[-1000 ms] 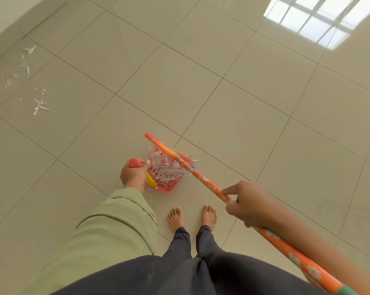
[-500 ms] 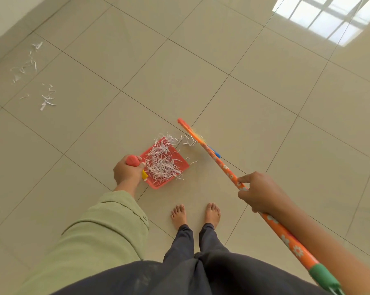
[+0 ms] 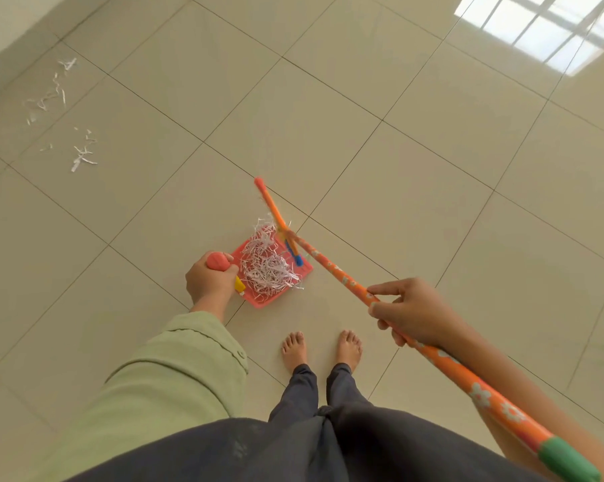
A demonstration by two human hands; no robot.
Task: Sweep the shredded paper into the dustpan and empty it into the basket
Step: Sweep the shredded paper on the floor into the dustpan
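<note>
White paper scraps (image 3: 79, 158) lie far left of left hand (image 3: 210, 283), which grips the dustpan (image 3: 274, 297) handle. Shredded paper (image 3: 267, 267) heaped inside, just right. Right hand (image 3: 413, 313) clamps broom (image 3: 331, 269). Risk: tilting spills the heap. Basket unseen.

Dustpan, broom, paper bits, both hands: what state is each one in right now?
Dustpan: flat on the floor, heaped with shreds.
Shredded paper pile: in the dustpan, some spilling over its front edge.
Loose shreds: scattered on the tiles far left, unswept.
Broom: tilted, head at the dustpan's far edge.
Left hand: closed on the dustpan handle.
Right hand: closed on the broom handle.
</note>
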